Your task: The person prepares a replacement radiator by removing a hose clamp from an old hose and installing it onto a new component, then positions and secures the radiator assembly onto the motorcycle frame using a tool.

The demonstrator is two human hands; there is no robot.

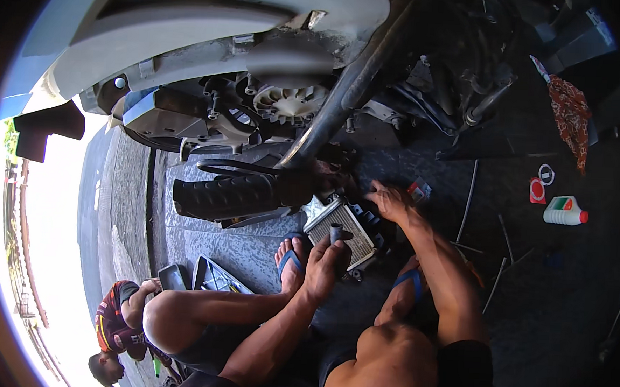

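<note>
My left hand [325, 268] is closed round a short dark grey tube-like piece [337, 233] with a side stub; it could be a hose or a fitting. Just beyond it, a small finned radiator [353, 231] lies on the floor between my feet. My right hand [391, 203] is past the radiator's far right corner, its fingers partly stretched out and apart. No object shows in it, though its fingertips lie against a dark background. Above both hands hangs the underside of a scooter with an exposed fan wheel [290, 103] and a thick metal tube [350, 90].
A ribbed black rubber part [222, 197] juts out ahead on the left. An open tray of tools [218, 276] stands beside my left knee. Rods [469, 202], a white bottle [565, 211] and a patterned cloth [570, 116] lie rightward. Another person [125, 317] is at far left.
</note>
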